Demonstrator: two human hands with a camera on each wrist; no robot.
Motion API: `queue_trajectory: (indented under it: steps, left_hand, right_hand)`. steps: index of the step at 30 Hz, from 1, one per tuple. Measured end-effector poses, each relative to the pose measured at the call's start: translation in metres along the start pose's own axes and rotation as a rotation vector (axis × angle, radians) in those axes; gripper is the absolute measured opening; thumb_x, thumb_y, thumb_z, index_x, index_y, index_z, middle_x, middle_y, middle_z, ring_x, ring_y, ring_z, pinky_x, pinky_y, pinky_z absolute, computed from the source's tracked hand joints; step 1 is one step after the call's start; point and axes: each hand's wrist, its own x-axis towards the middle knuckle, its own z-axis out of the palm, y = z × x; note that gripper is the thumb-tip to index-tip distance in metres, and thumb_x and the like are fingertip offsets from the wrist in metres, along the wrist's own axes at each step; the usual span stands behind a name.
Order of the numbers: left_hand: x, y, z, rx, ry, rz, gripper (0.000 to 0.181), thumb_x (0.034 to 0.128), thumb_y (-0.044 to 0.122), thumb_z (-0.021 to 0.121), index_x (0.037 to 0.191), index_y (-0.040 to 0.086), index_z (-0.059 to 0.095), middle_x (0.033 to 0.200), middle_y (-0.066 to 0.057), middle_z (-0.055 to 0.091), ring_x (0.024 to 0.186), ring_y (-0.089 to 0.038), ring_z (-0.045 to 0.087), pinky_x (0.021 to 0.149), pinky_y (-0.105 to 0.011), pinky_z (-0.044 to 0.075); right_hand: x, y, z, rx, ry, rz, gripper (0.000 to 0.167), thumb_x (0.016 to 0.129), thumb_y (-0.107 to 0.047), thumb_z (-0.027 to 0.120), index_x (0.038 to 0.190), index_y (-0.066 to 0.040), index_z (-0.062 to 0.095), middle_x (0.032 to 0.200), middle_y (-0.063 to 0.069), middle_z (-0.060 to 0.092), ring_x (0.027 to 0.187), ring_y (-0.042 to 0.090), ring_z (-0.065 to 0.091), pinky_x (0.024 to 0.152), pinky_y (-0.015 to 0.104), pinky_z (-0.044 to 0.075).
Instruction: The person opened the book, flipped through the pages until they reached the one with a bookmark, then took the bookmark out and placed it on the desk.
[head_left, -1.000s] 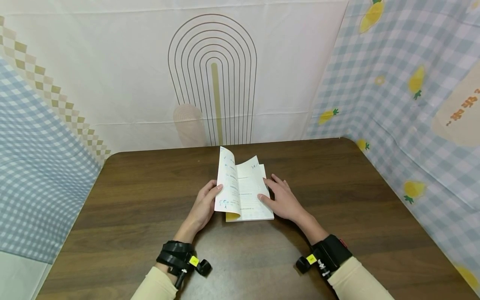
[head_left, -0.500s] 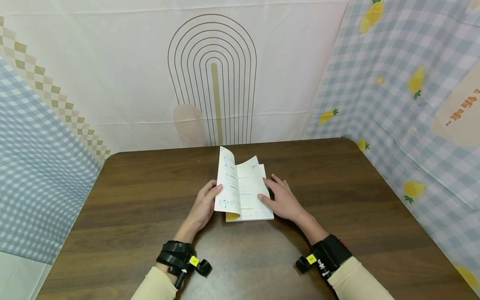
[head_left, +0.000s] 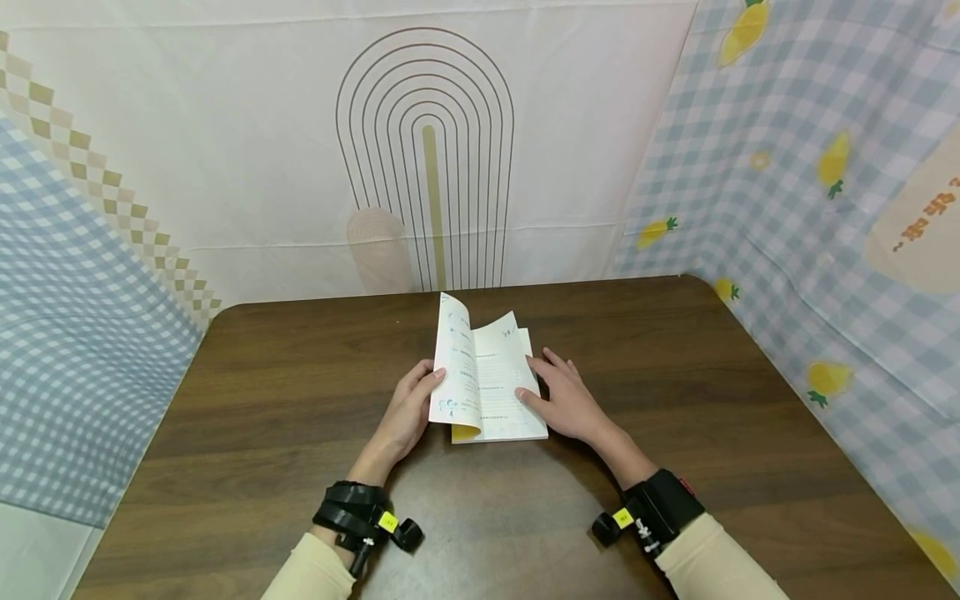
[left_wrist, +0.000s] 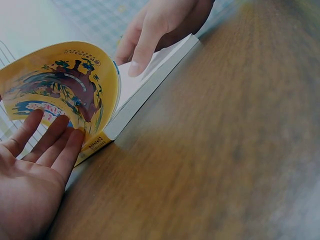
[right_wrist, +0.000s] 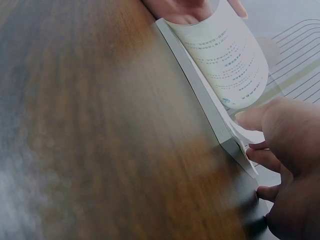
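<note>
An open paperback book (head_left: 504, 392) lies on the table in the head view, its right-hand pages flat and printed with lines of text. Its yellow illustrated front cover (left_wrist: 75, 90) stands raised and bowed to the left. My left hand (head_left: 408, 408) holds that cover, thumb on the inner side and fingers against the outside, as the left wrist view shows. At the book's right edge is my right hand (head_left: 562, 396). Its thumb lies on the page, and its other fingers hold the side edge in the right wrist view (right_wrist: 295, 165).
The brown wooden table (head_left: 300, 350) extends around the book. Behind it hangs a white cloth (head_left: 225, 150) with an arch pattern. Blue checked cloth (head_left: 757, 225) hangs at both sides. Black camera straps (head_left: 360, 517) circle both wrists.
</note>
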Motion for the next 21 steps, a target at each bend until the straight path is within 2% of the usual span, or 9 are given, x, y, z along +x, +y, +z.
queue_trajectory:
  steps: [21]
  left_hand:
    - [-0.0004,-0.0011,0.0006,-0.015,0.008,0.003,0.039,0.1124,0.029,0.050,0.135,-0.004,0.050,0.126,-0.019,0.061,0.106,-0.022,0.067,0.084,-0.031,0.057]
  right_hand:
    - [0.0000,0.0028,0.0014,-0.009,0.000,-0.008,0.062,0.105,-0.031,0.067,0.155,0.000,0.049,0.158,0.020,0.050,0.158,0.043,0.023,0.123,0.070,0.010]
